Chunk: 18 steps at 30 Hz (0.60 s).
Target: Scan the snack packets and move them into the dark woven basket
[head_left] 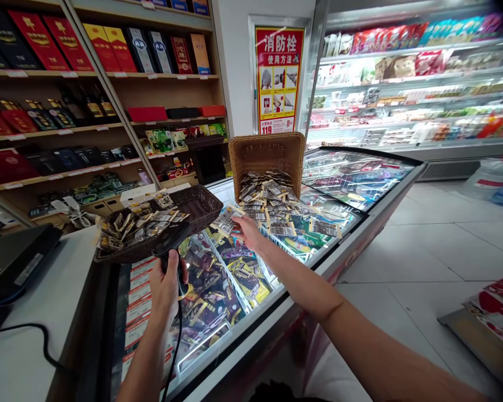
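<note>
Scanner (174, 237) held in the left grip (164, 287), packet (229, 219) in the right grip (248, 230).

At 8 o'clock the left grip is closed around the scanner's handle, its cord (180, 324) hung toward 7. At dial centre the packet is pinched by the right grip above the chest freezer (377, 215); contact with the glass cannot be told. At 9, a dark basket (203, 202) is part-filled with similar packets (128, 226). Just past 12, a tan basket (267, 151) is tipped sideways, more packets (270, 192) spread from its mouth onto the glass. Beyond, at 12, a red-and-yellow poster (278, 78) is mounted.
</note>
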Available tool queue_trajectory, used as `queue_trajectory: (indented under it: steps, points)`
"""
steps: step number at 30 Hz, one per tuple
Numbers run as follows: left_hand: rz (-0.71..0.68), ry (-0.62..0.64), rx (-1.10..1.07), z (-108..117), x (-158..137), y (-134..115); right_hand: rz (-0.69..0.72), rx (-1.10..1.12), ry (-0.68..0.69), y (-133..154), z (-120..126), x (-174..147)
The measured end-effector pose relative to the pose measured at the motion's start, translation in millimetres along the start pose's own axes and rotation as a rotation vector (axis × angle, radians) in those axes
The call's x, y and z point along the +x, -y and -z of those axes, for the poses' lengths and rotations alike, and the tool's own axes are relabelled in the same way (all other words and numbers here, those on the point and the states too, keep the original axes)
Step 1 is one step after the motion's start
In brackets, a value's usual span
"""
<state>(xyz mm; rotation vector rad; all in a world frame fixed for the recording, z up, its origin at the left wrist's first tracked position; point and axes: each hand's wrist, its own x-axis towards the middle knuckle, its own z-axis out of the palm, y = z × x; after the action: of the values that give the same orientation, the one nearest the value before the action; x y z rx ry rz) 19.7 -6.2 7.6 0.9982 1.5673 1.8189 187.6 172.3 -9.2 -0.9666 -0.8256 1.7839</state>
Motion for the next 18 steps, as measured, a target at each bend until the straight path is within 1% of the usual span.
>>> queue_trajectory:
  steps: [2, 5, 7, 9, 14, 18]
  points:
    - [0.034, 0.087, 0.040, 1.8, -0.7, -1.1, 0.011, -0.018, -0.026, 1.4, 0.9, 1.2]
    - [0.102, 0.270, 0.131, 2.4, -2.4, -1.5, 0.025, -0.018, -0.068, 3.7, 3.0, 3.1]
    - [0.120, 0.352, 0.175, 1.3, -3.5, -0.3, 0.024, -0.011, -0.095, 5.1, 4.8, 4.2]
    - [0.120, 0.380, 0.192, 0.1, -4.4, 1.5, 0.020, -0.002, -0.107, 5.9, 6.8, 5.1]
    - [0.116, 0.377, 0.211, 1.4, -5.6, 2.4, 0.028, -0.021, -0.104, 4.0, 10.0, 7.9]
    - [0.093, 0.417, 0.252, 3.7, -5.1, 0.0, 0.035, -0.055, -0.101, 2.6, 10.7, 10.6]
